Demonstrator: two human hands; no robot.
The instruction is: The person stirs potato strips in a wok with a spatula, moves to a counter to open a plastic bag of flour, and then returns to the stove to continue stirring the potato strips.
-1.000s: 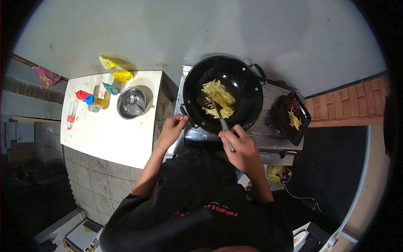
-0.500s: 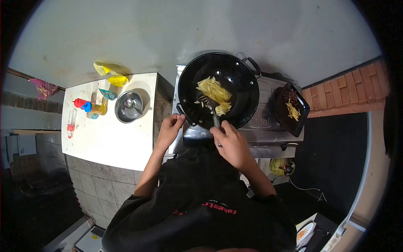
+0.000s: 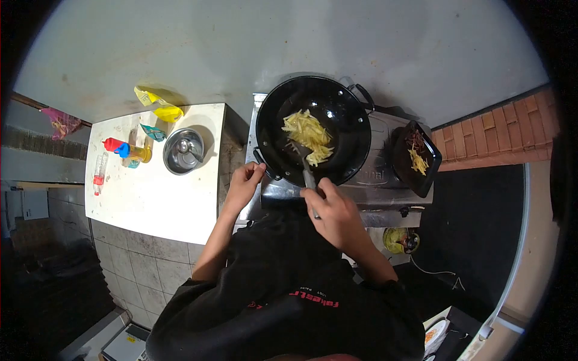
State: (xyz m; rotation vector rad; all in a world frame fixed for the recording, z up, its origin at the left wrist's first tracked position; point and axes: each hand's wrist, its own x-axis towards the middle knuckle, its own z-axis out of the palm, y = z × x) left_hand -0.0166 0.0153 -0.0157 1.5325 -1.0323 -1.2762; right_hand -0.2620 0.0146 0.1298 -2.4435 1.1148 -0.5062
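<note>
A black wok [image 3: 352, 141] stands on the steel stove [image 3: 379, 180], with pale yellow food strips [image 3: 308, 133] inside. My right hand [image 3: 330, 207] is wrapped round the handle of a slotted spatula [image 3: 308, 175]; the spatula's head lies in the wok beside the near left edge of the strips. With its fingers closed, my left hand [image 3: 245, 180] grips the wok's left handle [image 3: 259, 157].
On the white table [image 3: 150, 207] at the left are a steel bowl [image 3: 183, 151], sauce bottles [image 3: 133, 151], a clear bottle [image 3: 100, 173] and a yellow bag [image 3: 162, 107]. A black tray [image 3: 427, 171] holding food sits on the stove's right side.
The spatula has moved left from the middle of the strips to their near left edge, along with my right hand. The strips are more gathered. My left hand stays at the handle.
</note>
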